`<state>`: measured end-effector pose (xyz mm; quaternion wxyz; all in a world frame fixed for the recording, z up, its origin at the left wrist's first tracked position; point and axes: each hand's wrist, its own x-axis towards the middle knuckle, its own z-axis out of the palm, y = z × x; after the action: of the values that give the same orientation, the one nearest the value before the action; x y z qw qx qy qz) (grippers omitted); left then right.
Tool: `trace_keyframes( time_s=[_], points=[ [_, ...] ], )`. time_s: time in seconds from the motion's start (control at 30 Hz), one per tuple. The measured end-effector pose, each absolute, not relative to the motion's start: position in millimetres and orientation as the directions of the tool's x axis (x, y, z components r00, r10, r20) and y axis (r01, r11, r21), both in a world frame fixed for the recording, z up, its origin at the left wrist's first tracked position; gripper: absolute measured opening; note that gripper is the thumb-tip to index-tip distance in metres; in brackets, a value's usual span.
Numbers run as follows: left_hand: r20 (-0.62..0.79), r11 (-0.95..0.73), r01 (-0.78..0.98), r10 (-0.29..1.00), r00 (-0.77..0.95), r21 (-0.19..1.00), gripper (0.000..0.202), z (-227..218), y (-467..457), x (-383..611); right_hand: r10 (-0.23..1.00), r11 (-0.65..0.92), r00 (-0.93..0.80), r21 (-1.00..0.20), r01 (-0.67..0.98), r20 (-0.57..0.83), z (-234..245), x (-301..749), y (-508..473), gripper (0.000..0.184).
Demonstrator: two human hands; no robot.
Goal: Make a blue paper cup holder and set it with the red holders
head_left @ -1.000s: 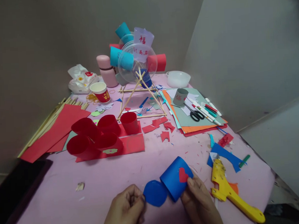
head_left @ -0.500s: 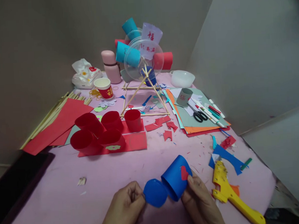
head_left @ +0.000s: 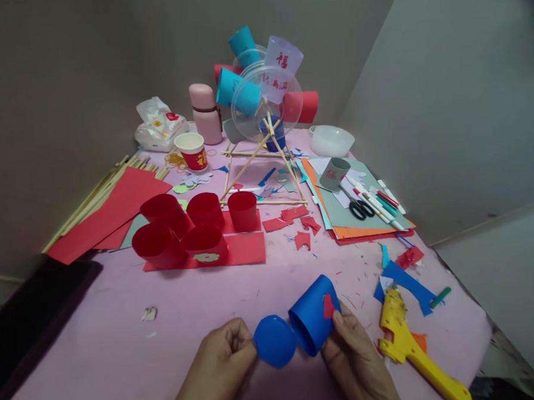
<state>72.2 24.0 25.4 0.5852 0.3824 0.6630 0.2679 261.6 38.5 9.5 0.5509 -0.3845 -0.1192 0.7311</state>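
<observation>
Blue tube [head_left: 313,314] has turned slightly, right hand [head_left: 356,356] gripping, left [head_left: 222,360] pinching disc [head_left: 275,341].

All I see of this person is two bare hands: the left hand [head_left: 225,351], rounded over the knuckles, broadening smoothly into a bare wrist [head_left: 194,392], and the right hand [head_left: 355,350], with a slender thumb [head_left: 346,328]. Finer detail blurs.

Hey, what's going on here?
A person's left hand pinches a flat blue disc beside the open end of a blue tube, which the right hand holds. The disc isn't fitted to the tube. Five red cylinders stand farther back to the left, and a yellow glue gun lies on the right.
</observation>
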Motion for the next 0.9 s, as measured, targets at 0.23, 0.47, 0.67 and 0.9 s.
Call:
trace_keyframes(
  time_s=[0.23, 0.47, 0.67, 0.9],
  points=[
    [-0.59, 0.573, 0.244, 0.808, -0.007, 0.782, 0.013, 30, 25, 73, 0.907, -0.3, -0.002, -0.642, -0.705, -0.421, 3, 265, 35, 0.028],
    [-0.491, 0.467, 0.461, 0.868, -0.075, 0.755, 0.012, 31, 26, 74, 0.929, -0.3, 0.013, -0.772, -0.561, -0.37, -1, 259, 27, 0.044],
    [-0.441, 0.392, 0.604, 0.894, -0.074, 0.693, 0.017, 33, 23, 75, 0.918, -0.318, 0.051, -0.807, -0.498, -0.393, -5, 260, 24, 0.05],
    [-0.395, 0.301, 0.631, 0.919, 0.009, 0.715, 0.025, 31, 20, 70, 0.914, -0.223, 0.255, -0.915, -0.335, -0.315, -3, 253, 9, 0.056]
  ],
)
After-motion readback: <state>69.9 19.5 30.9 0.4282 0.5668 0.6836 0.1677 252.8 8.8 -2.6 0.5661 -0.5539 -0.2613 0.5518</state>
